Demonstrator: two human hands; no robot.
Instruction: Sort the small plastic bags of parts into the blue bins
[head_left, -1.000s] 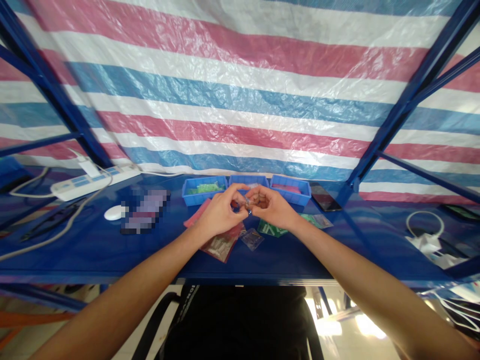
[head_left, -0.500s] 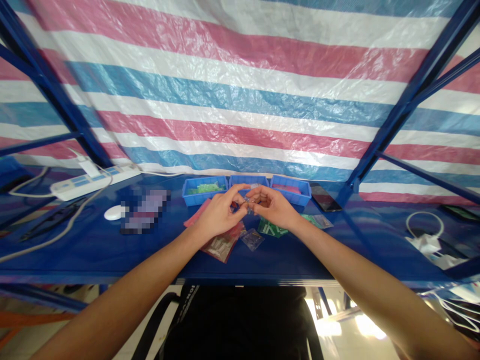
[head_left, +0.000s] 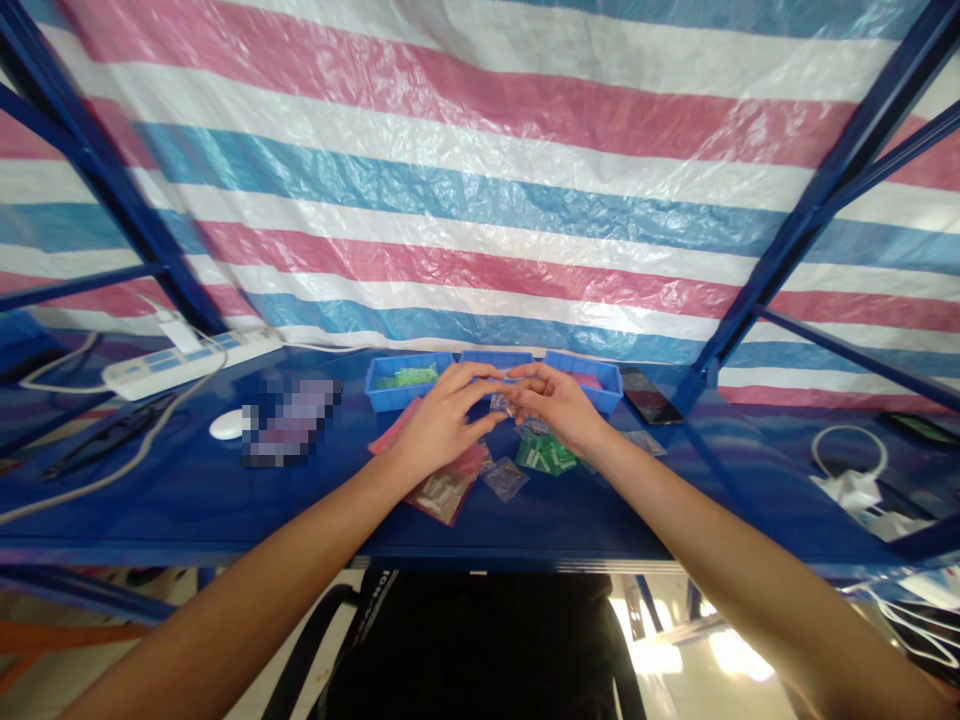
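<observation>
My left hand reaches over the desk from the left, its fingers stretched out and its thumb apart from them. Facing it, my right hand has bent fingers, with the tips pinched on what looks like a small clear plastic bag. The fingertips of both hands meet or nearly meet above this bag; its contents are too small to make out. Beneath my left hand lies a reddish bag of pale pieces. Below my right hand are a green bag and, nearer me, another clear bag.
Three blue bins stand in a row behind my hands: the left bin with green pieces, the middle bin, and the right bin with pink pieces. A phone, power strip and white mouse lie around.
My left fingers have straightened and the left thumb has come away from the pinched bag. My right hand has shifted slightly right. More of the green bag shows.
</observation>
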